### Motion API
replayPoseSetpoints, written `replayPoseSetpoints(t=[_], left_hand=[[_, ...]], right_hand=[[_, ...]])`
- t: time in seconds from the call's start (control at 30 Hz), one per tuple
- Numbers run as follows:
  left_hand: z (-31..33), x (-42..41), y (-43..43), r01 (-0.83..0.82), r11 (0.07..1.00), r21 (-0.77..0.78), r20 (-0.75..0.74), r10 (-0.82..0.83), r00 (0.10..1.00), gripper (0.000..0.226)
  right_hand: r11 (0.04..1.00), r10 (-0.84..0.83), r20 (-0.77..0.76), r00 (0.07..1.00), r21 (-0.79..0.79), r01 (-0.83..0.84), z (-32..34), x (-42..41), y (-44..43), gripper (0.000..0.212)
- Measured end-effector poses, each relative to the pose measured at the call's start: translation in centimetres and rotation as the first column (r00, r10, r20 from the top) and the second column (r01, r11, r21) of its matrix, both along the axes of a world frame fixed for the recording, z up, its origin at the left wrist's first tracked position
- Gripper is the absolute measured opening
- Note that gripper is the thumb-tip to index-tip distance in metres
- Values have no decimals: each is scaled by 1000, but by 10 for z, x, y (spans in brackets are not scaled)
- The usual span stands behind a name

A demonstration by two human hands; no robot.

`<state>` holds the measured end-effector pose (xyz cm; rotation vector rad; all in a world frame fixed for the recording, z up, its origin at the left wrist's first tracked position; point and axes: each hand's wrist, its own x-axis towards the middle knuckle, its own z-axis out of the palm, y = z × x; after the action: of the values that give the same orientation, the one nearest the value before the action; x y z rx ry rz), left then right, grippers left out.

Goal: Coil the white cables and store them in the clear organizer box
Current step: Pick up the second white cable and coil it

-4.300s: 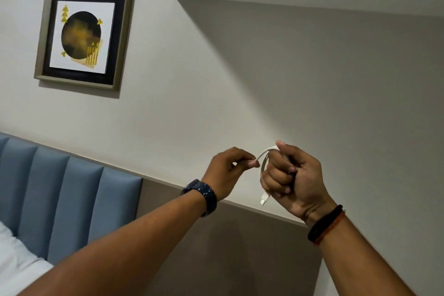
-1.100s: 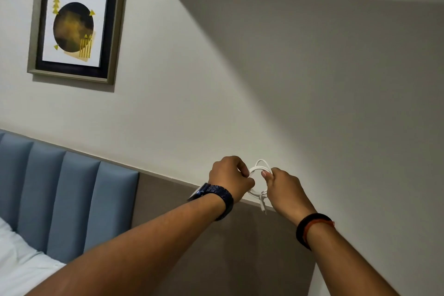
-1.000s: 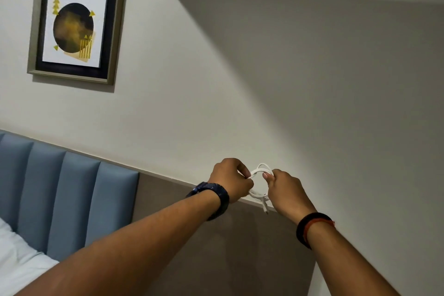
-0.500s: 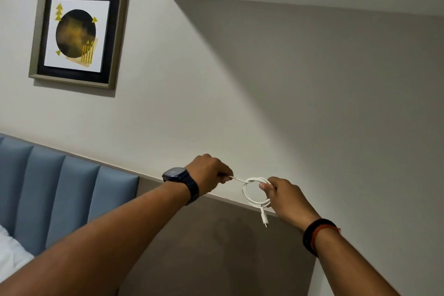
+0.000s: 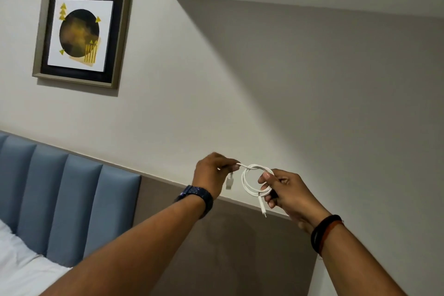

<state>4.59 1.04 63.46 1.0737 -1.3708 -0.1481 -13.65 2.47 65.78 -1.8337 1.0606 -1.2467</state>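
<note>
Held mid-air before the wall: white cable [image 5: 249,181] coil pinched in right hand [image 5: 287,191] grip to fix loops; left hand [image 5: 212,173] grip pinching free end, likely tightening the wrap.

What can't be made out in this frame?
- Clear organizer box: not in the head view at all.
- Cable end by the left hand: plug blurred, type unreadable.
- Coil turns inside the right hand: hidden by fingers.
- Bed: cut off by the left edge.
</note>
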Motion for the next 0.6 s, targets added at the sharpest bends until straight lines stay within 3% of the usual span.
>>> replayPoseSetpoints(t=[0.1,0.23,0.43,0.6], left_hand=[[-3,-18,2,191,978,85,-332,-153,931,11],[-3,-33,7,302,950,82,-563,-206,800,11],[0,-40,19,507,862,-11,-686,-376,623,16],[-4,-40,24,567,821,-64,-569,-497,656,22]], right_hand=[[1000,-9,-3,1000,-6,9,0,4,2,29],[999,-40,-40,998,-38,39,-2,8,4,29],[957,-262,-136,955,-165,239,-4,7,3,28],[934,-322,-189,928,-221,279,-6,9,1,30]])
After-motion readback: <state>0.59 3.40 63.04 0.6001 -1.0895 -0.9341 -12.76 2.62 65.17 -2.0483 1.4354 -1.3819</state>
